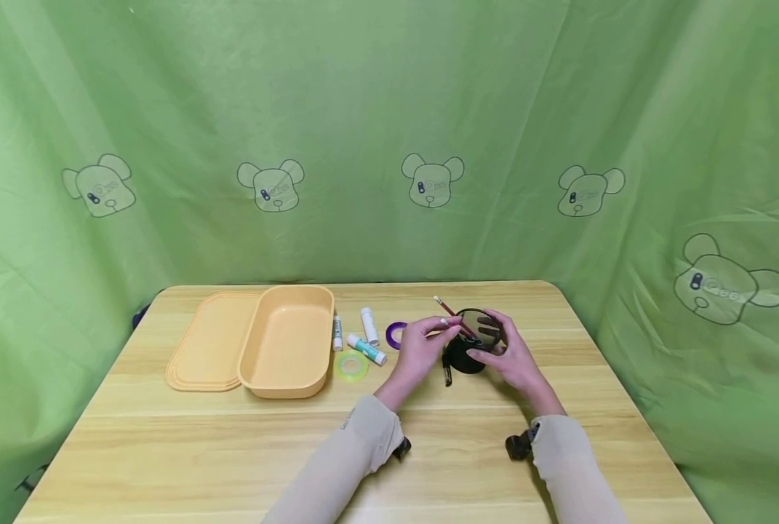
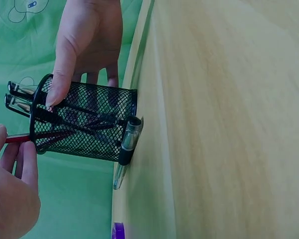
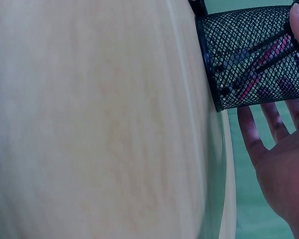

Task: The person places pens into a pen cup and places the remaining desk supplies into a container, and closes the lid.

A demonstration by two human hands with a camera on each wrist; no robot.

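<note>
A black mesh pen holder stands on the table, and my right hand grips it round its side, thumb near the rim. My left hand pinches a red pencil with a white end; its lower part is inside the holder, visible through the mesh. Two pens with silver clips also stand in the holder. Another pen, dark with a clear part, lies on the table close to the holder's base. In the right wrist view, the right fingers reach round the holder's far side.
Left of the hands are a purple tape roll, a yellow-green tape roll and several glue sticks. Farther left stands an orange box beside its flat lid. A green curtain hangs behind the table.
</note>
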